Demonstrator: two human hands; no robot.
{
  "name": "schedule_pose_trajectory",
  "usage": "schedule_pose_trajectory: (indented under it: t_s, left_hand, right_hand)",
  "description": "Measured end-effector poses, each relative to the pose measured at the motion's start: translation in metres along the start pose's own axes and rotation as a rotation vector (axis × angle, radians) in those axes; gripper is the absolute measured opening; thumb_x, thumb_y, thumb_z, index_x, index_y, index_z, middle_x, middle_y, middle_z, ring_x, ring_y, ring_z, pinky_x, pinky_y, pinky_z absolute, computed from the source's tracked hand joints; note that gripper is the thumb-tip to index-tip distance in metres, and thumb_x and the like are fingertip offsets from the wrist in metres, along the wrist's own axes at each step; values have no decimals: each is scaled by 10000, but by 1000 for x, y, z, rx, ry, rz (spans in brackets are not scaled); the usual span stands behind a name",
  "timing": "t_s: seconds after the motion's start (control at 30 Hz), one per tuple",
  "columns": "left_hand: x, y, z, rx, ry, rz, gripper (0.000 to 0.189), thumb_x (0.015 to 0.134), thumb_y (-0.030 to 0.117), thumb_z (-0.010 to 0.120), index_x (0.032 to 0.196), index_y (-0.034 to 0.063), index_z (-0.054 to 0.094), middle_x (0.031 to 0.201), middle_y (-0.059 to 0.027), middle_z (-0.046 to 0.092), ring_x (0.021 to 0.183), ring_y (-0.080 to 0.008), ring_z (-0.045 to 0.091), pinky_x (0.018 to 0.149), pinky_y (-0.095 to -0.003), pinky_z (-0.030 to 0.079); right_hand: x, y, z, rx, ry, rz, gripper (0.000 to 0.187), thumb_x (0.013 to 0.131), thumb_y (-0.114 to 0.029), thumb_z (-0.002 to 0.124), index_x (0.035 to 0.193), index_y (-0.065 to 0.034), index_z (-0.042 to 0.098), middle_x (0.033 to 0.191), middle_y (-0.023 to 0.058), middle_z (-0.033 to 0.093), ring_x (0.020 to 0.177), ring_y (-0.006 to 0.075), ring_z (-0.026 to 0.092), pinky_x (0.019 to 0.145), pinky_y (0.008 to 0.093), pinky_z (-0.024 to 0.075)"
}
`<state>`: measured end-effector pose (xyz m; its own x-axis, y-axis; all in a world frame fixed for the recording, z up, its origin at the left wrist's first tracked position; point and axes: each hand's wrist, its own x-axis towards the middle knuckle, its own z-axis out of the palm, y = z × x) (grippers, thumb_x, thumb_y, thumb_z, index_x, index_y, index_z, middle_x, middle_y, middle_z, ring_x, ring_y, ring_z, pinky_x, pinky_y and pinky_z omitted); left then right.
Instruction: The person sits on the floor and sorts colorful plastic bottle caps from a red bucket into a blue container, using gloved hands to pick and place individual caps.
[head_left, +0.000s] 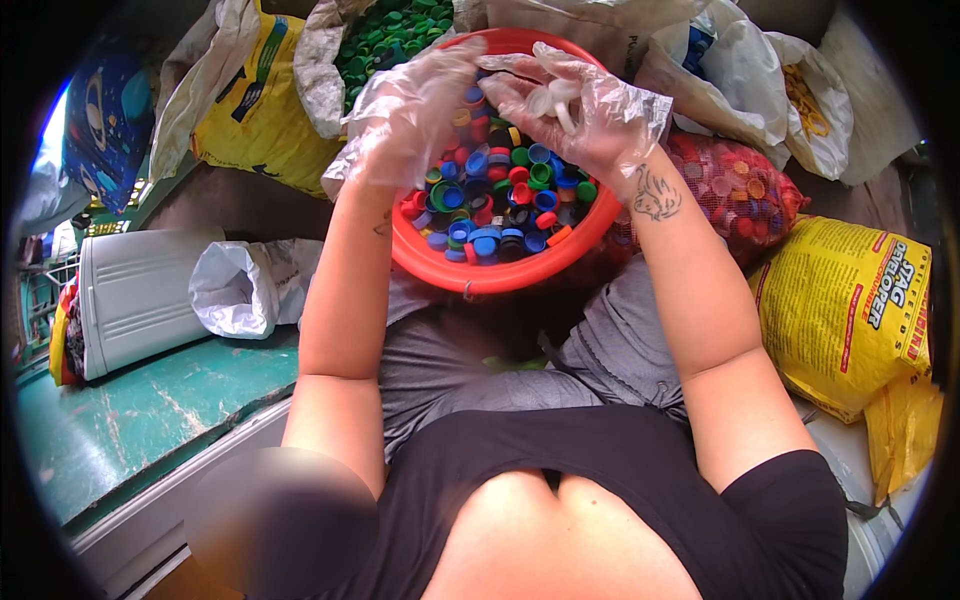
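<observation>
A red plastic basin (495, 281) full of mixed plastic bottle caps (487, 202) sits before me, between my legs. Both hands wear clear, thin plastic gloves. My left hand (420, 105), blurred by motion, is over the basin's far left part; whether its fingers hold anything is not clear. Over the far right part, my right hand (574, 112) is turned palm up with several whitish translucent caps (555, 97) lying in its curled fingers. The fingertips of the two hands are close together. Beyond my left hand, a white woven sack holds green caps (382, 45).
At right lie a red mesh bag of caps (735, 187) and a yellow printed feed bag (840, 307). Open sacks at far right hold blue caps (697, 49) and yellow-orange rings (806, 105). To the left are a yellow sack (262, 135), a white sack (232, 289) and a grey-white bin (142, 292).
</observation>
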<state>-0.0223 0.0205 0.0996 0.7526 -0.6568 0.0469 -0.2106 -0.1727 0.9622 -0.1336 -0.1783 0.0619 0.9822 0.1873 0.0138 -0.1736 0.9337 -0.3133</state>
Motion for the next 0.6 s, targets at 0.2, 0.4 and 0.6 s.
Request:
schedule_pose_trajectory:
  t_s: [0.2,0.4,0.6]
  left_hand:
    - [-14,-54,22,1027,-351,-291,542,900,38,518,1427,149,580,1030,-237,711,867,-296,728,753,-402,558]
    - [-27,-57,8,330,-242,-293,412,929,31,491,1299,57,671,1167,-123,726,1036,-165,662,943,-330,524]
    - [-28,-56,-4,1247,-463,-68,249,905,150,614,1093,89,766,1088,-187,690,1072,-333,664,938,-430,538]
  right_hand:
    - [7,-14,-7,9,224,-118,339,1018,-196,570,1222,75,575,1166,227,673,944,242,682,705,282,603]
    - [2,-22,-10,8,213,-134,379,1011,-227,578,1223,86,596,1078,182,695,869,191,679,638,237,583]
    - [3,-25,-16,-21,299,-188,333,1002,-232,593,1164,56,627,1038,170,708,878,207,703,642,250,588]
